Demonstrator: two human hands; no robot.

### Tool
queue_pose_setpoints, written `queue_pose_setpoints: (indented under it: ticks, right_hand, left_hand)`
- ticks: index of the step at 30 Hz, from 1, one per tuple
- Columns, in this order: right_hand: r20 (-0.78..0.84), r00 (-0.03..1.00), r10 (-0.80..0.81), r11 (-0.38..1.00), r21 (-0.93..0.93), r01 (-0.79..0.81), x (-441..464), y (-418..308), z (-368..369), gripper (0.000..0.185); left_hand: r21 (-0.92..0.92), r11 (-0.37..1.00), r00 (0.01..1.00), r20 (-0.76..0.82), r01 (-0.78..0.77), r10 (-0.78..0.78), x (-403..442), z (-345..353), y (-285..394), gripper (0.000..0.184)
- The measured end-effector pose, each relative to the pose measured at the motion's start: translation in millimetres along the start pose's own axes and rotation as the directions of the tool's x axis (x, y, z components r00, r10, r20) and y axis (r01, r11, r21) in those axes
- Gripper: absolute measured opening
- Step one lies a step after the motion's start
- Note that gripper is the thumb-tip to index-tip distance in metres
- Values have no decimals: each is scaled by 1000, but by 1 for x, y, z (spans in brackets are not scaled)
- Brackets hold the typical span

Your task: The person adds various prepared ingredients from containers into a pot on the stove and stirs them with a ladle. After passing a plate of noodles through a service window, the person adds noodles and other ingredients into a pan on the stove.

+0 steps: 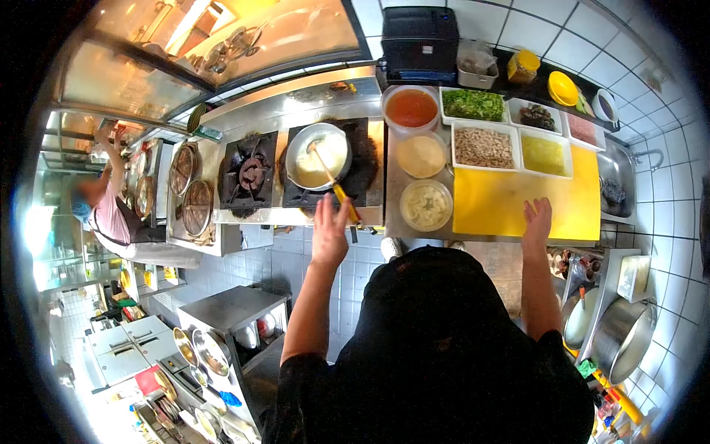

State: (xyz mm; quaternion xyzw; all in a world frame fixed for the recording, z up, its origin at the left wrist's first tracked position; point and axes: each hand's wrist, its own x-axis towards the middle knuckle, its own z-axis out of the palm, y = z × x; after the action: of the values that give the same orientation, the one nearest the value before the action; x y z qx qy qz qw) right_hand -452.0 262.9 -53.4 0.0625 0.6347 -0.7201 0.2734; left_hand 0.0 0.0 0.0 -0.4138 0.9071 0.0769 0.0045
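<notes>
My left hand (330,228) is in front of the stove with its fingers stretched out, close to a yellow handle (341,194) that points toward me from the pan. The round metal pan (293,160) sits on the right burner with a pale creamy mixture (330,152) in it. A wooden spoon (319,155) leans inside. Over the front of the yellow cutting board (495,203), my right hand (538,220) is open and holds nothing. Whether it touches the board I cannot tell.
Behind the board stand white trays of chopped greens (473,105), diced food (484,146) and a yellow-green filling (543,153). Left of it are a tub of red sauce (412,108) and two round tubs. Another person (111,207) works at the far left. A sink (617,174) is at the right.
</notes>
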Motion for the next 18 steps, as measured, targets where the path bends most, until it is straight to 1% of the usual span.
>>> queue_pose_setpoints:
  ticks: [1, 2, 3, 4, 5, 6, 8, 9, 10, 11, 12, 13, 15, 16, 18]
  right_hand:
    - [26, 999, -33, 999, -29, 34, -7, -1, -5, 64]
    - [52, 996, -67, 996, -59, 70, -12, -3, -9, 60]
    - [108, 990, -91, 996, -3, 92, -55, 56, 66, 55]
    - [137, 976, -168, 983, -46, 176, -59, 50, 63, 50]
    - [173, 964, -203, 977, -36, 212, -77, 68, 83, 45]
    - [331, 889, -315, 890, -223, 398, -78, 77, 89, 43]
    - [554, 778, -296, 723, -402, 562, -94, 97, 123, 41]
    - [605, 776, -180, 752, -424, 505, -111, 98, 147, 42]
    - [647, 760, -60, 768, -456, 449, -128, 98, 172, 43]
    - [682, 724, 103, 822, -468, 324, -149, 95, 197, 44]
    - [704, 689, 172, 764, -537, 358, -164, 95, 217, 50]
    - [718, 652, 243, 699, -596, 396, -175, 97, 235, 56]
    - [724, 607, 329, 659, -636, 401, -184, 122, 262, 63]
    - [724, 583, 370, 637, -654, 408, -185, 135, 274, 67]
    - [729, 587, 353, 688, -627, 366, -187, 157, 293, 69]
  left_hand:
    - [30, 997, 996, 63, -69, 67, 9, -1, 18, 77]
    - [61, 984, 979, -106, -169, 175, 17, 0, 37, 54]
    - [88, 981, 979, -92, -176, 184, 18, -22, -40, 47]
    - [-7, 981, 977, -97, -192, 190, 29, -2, -24, 41]
    - [-36, 979, 977, -77, -201, 198, 30, -7, -39, 34]
    - [-19, 966, 948, -196, -258, 249, 33, 0, -41, 18]
    - [-32, 963, 956, -137, -267, 260, 26, -7, -58, 19]
    - [-40, 961, 958, -111, -272, 266, 23, -12, -65, 19]
    - [-61, 957, 953, -128, -284, 275, 17, -29, -69, 17]
    - [-75, 952, 948, -142, -296, 284, 8, -59, -73, 14]
    - [-93, 947, 943, -157, -309, 292, -1, -79, -75, 12]
    - [-92, 942, 929, -218, -323, 298, -9, -90, -78, 12]
    - [-85, 932, 890, -339, -352, 305, -24, -104, -86, 13]
    - [-73, 946, 905, -324, -316, 277, -28, -102, -88, 14]
    - [-105, 961, 954, -189, -256, 233, -30, -86, -97, 14]
